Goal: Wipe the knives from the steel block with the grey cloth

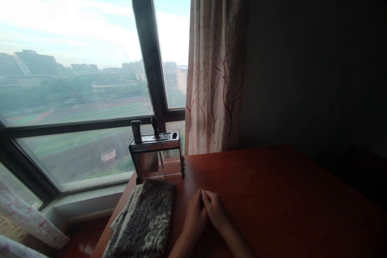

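Observation:
My left hand point(196, 210) and my right hand point(215, 209) rest together on the reddish-brown table point(272, 193). Their fingertips meet at the top, and the fingers of both are curled in, with no object visible in them. Just left of my left hand lies a folded grey and white towel point(151, 217), a small gap away from it. Behind the towel stands a clear-sided knife block point(172, 159) with a metal-looking top. Two dark-handled tools are in it: a broad-bladed knife point(136, 131) and a slimmer one point(155, 127).
A large dark-framed window point(145, 28) fills the left, with a sports field and buildings outside. A patterned curtain point(211, 68) hangs behind the table. On the lower left, another curtain point(33, 209) hangs by the sill. The right side is a dark wall point(302, 56).

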Motion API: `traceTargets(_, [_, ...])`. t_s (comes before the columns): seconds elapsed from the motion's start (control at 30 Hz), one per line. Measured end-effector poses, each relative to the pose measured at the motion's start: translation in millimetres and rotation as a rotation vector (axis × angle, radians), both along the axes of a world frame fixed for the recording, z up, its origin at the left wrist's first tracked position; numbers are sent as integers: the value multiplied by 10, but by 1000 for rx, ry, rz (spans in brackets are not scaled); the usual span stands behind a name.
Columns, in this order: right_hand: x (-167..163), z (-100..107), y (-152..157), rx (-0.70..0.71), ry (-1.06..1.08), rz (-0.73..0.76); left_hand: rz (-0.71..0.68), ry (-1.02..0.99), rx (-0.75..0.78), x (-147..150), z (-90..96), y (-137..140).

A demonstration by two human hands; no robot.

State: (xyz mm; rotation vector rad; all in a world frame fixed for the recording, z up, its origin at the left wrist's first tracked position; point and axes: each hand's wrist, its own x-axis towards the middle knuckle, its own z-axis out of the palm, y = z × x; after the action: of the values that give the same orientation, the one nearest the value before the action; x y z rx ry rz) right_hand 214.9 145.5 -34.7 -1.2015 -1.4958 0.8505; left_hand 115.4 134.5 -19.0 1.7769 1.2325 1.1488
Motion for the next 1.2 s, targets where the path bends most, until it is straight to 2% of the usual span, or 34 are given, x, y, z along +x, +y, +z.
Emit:
traceTargets(0.37, [1, 2, 4, -5, 0, 3, 6, 8, 1, -8, -39, 18])
traceTargets(1.2, [1, 13, -12, -6, -8, -7, -2, 15, 6, -8, -2, 20])
